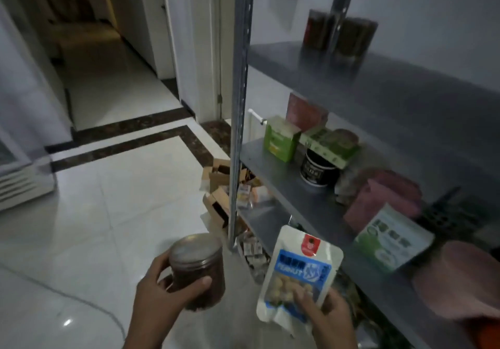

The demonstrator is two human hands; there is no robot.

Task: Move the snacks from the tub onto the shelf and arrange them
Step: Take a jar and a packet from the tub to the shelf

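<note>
Peanut pouch (299, 275) pinched at its bottom edge in my right hand (328, 319), lidded jar (197, 270) gripped upright in my left hand (162, 292), both held in front of the metal shelf (284, 186), beside its corner post (239, 105).

Top shelf (405, 83) lies mostly bare — two jars (341, 35) at its back-left; middle shelf (284, 183) crowded.

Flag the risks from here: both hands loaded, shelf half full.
1. The left hand grips the jar over hard tile floor; a slip would likely break it.
2. The right hand pinches the peanut pouch by its lower edge, so it may flop or slide out.
3. The middle shelf is crowded: placing either item could knock the black cup or green box.
</note>
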